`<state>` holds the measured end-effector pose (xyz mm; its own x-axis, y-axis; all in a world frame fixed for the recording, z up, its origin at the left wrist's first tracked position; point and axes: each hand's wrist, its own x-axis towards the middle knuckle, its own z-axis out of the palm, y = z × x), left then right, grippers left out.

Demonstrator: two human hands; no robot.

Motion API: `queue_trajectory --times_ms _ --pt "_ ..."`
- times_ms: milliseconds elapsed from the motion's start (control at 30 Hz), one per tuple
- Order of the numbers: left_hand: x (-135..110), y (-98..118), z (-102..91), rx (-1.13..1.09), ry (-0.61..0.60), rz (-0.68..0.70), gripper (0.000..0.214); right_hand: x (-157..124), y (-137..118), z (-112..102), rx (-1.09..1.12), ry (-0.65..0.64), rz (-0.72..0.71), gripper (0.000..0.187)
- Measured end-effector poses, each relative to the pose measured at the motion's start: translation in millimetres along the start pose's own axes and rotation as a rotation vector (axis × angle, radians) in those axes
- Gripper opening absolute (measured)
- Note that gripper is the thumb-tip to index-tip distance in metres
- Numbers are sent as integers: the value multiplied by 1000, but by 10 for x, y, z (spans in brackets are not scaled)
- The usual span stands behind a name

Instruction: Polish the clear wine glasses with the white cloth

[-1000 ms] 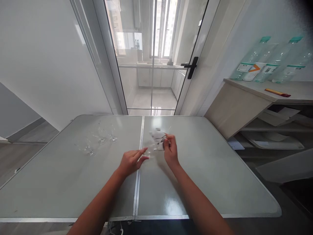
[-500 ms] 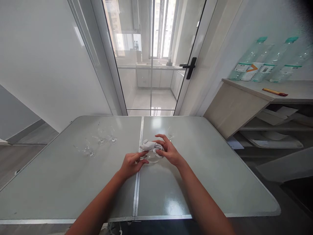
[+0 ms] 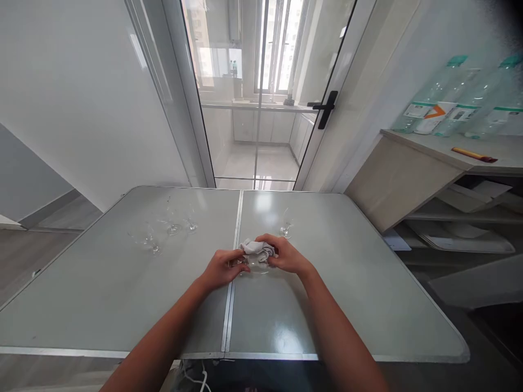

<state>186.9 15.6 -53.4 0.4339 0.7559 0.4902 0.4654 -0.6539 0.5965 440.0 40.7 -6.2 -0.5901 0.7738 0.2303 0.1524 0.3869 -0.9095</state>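
Glass (image 3: 259, 268) in hand, held sideways near the table's (image 3: 347, 288) middle seam (image 3: 229, 321), bowl end toward the right and partly under a white cloth (image 3: 257, 248); can't tell if it touches the table. Left hand (image 3: 220, 267) curled partway, thumb and fingers pinched on the stem or foot end, exact grip spot too small to make out. Right hand (image 3: 286, 255) half closed, fingers and thumb bunched round the cloth against the bowl; whether it also grips the glass is hidden. Looks like wiping, and this one reads as partway done: cloth on the bowl, glass not yet set down. Other glasses: a cluster (image 3: 174, 229) of at least three on the left half of the table, well apart from the hands; a lone glass (image 3: 285, 230) on the right half, just beyond the right hand. Neither hand on any of those. Possibly one side is finished and the other waiting, but clear glass shows no mark of it, so which is which can't be told. Left to do, as a judgement: rest of the wiping here, then setting this glass down
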Motion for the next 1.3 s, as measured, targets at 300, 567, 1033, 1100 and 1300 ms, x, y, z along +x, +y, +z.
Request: queue_trajectory --times_ms 300,567,1033,1100,1300 --pt "-22 20 -16 347 127 363 40 49 178 172 125 26 350 26" --pt "31 11 -79 380 90 359 29 98 185 224 291 71 397 20" --pt "18 107 -11 274 127 302 25 84 231 191 28 71 266 22" --pt "21 92 -21 275 161 312 25 77 272 203 174 9 402 24" --pt "63 -12 -88 312 302 214 23 55 197 66 250 168 383 20"
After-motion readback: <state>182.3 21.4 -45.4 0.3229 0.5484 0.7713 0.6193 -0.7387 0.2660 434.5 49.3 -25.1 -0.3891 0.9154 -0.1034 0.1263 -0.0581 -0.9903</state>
